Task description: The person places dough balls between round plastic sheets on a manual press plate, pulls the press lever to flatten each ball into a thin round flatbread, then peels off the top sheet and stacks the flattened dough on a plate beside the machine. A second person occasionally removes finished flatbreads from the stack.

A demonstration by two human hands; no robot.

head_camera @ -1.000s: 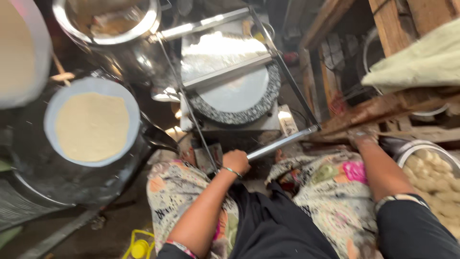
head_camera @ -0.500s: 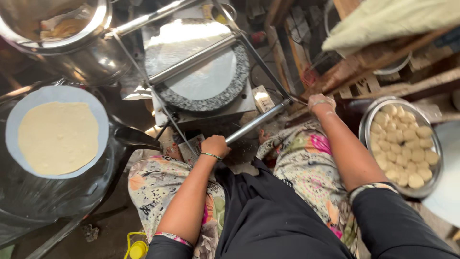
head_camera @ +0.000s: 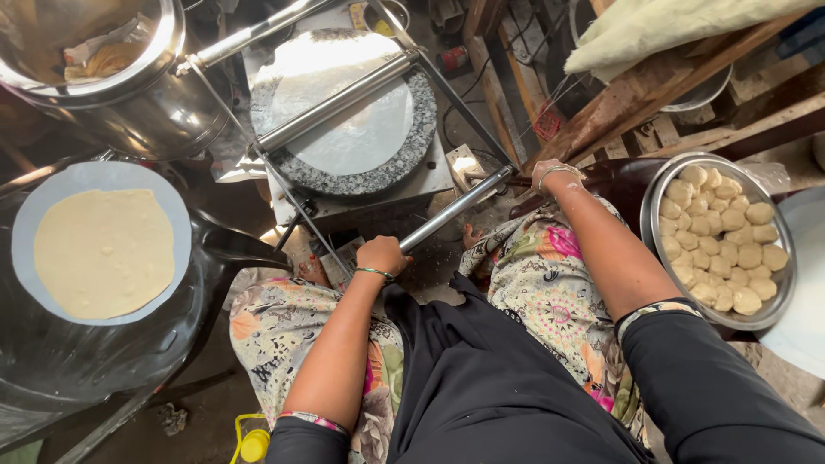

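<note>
My left hand (head_camera: 381, 255) grips the near end of a steel bar handle (head_camera: 455, 209) of a rolling frame. My right hand (head_camera: 553, 174) grips the far right end of that same bar. Beyond it, a round speckled stone slab (head_camera: 378, 176) carries a thin white sheet of rolled dough (head_camera: 344, 103) under a steel roller (head_camera: 339, 100). A flat round bread (head_camera: 103, 252) lies on a pale disc over a black pan at my left. A steel bowl (head_camera: 653, 232) of dough balls (head_camera: 720, 236) sits at my right.
A large steel pot (head_camera: 129, 94) stands at the upper left. Wooden planks (head_camera: 653, 94) and a folded pale cloth (head_camera: 687, 26) are at the upper right. A yellow object (head_camera: 251, 442) lies on the floor by my left knee. My patterned trousers and dark apron fill the foreground.
The view has shifted, so everything sits further left and lower in frame; the bowl of dough balls is now fully in sight. Both hands stay on the bar, which looks drawn slightly nearer.
</note>
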